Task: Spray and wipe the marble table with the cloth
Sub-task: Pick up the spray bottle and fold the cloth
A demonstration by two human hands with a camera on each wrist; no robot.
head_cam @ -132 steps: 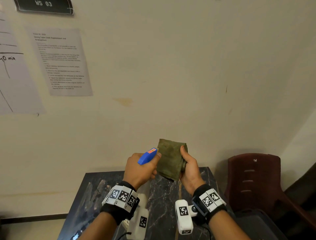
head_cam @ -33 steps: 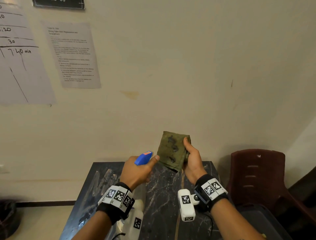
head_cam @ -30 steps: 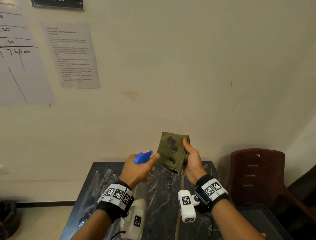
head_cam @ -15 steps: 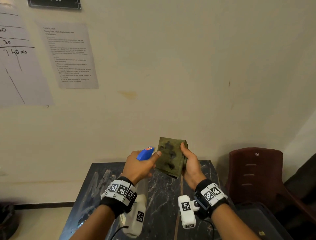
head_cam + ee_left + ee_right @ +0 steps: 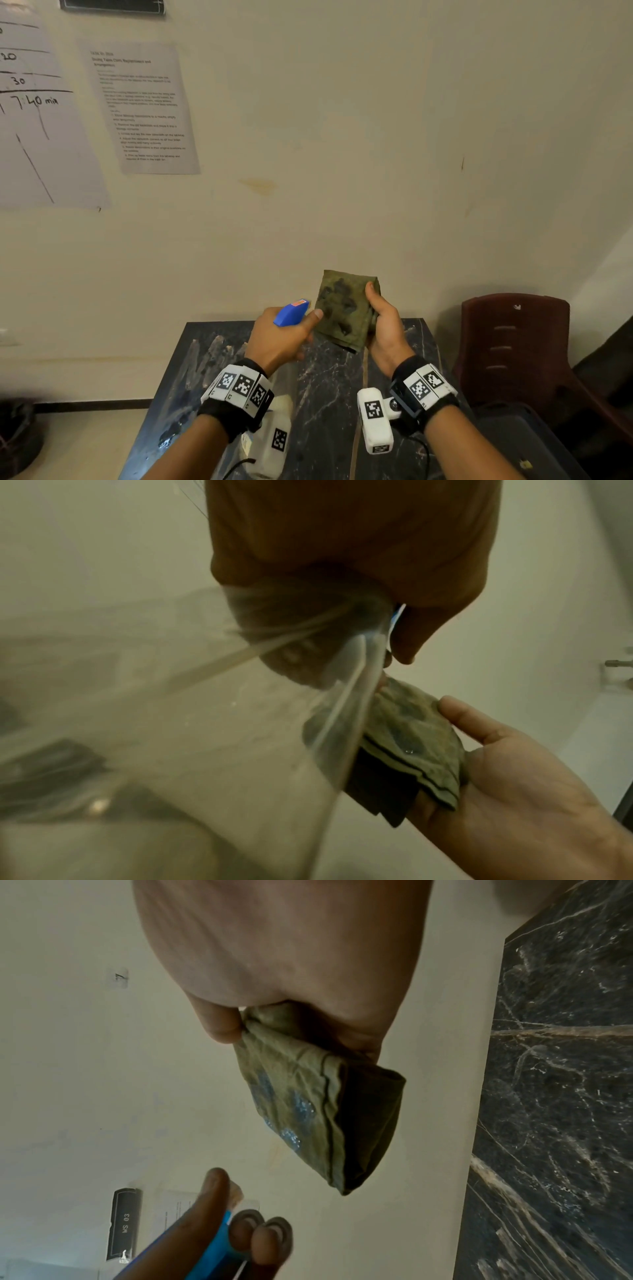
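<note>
The left hand grips a spray bottle, its blue nozzle aimed toward two o'clock at the folded green cloth. The right hand pinches that cloth upright, long axis near twelve to six, dark wet blotches showing, above the marble counter. A wall plaque reads "WS 03".

black plaque: "WS 03" | paper chart: "20", "30", perhaps "7:40 min"
</note>
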